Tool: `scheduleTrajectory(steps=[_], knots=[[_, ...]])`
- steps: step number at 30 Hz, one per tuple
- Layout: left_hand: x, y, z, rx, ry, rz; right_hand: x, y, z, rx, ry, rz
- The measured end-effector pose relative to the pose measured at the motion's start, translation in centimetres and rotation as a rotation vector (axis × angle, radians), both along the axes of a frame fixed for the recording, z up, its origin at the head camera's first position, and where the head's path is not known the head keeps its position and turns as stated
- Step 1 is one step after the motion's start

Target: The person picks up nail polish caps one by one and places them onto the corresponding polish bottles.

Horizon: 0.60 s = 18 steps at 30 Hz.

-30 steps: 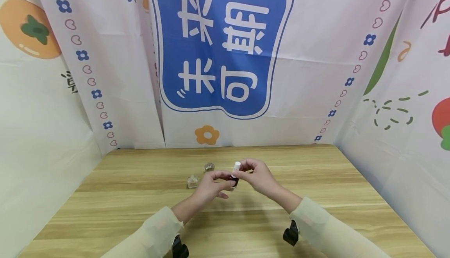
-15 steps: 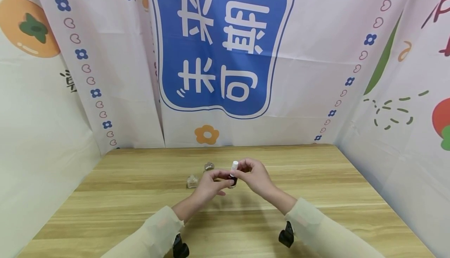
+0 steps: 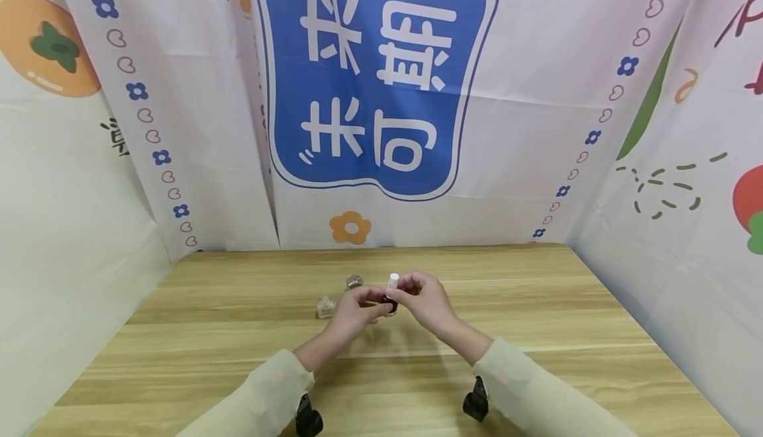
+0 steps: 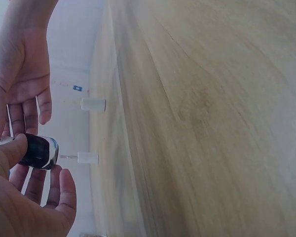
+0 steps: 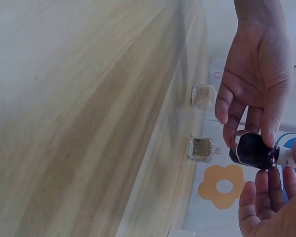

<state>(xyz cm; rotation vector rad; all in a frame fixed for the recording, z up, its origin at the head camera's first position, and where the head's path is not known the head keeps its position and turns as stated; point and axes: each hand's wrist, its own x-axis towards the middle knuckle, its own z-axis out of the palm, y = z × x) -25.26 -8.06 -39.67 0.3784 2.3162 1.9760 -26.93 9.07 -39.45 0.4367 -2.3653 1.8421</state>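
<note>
A nail polish bottle (image 3: 391,305) with dark polish and a white cap (image 3: 393,281) is held above the table, roughly upright. My left hand (image 3: 354,313) pinches its glass body between thumb and fingers. The thumb lies on the dark glass in the left wrist view. At the cap, my right hand (image 3: 428,303) grips with thumb and fingers, partly covering it. In the right wrist view the dark bottle (image 5: 254,149) shows between both hands, with the cap (image 5: 286,157) on its neck.
Two uncapped glass bottles, a clear one (image 3: 326,307) and a brownish one (image 3: 354,282), stand on the wooden table (image 3: 238,331) left of the hands. In the left wrist view are a white cap (image 4: 93,104) and another cap (image 4: 88,158) with a thin stem. Printed cloth surrounds the table.
Both hands have shifted slightly left with the nail polish bottle, the right hand and forearm more than the left. Both still hold it; the uncapped bottles have not moved.
</note>
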Motion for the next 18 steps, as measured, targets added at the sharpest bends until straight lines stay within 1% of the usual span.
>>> scheduleTrajectory(steps=[3, 5, 9, 18], knots=[[-1.0, -0.1, -1.3, -0.007, 0.009, 0.01, -0.1, -0.1, -0.3, 0.005, -0.005, -0.009], [-1.4, -0.1, -1.8, -0.014, 0.014, 0.019, -0.2, -0.2, -0.4, 0.006, -0.006, -0.015], [-1.8, -0.1, -2.3, -0.037, 0.019, 0.034, -0.2, -0.4, -0.7, 0.008, -0.021, -0.023], [-2.0, 0.0, -2.8, -0.114, 0.036, 0.055, -0.4, -0.6, -1.5, 0.03, -0.055, -0.035]])
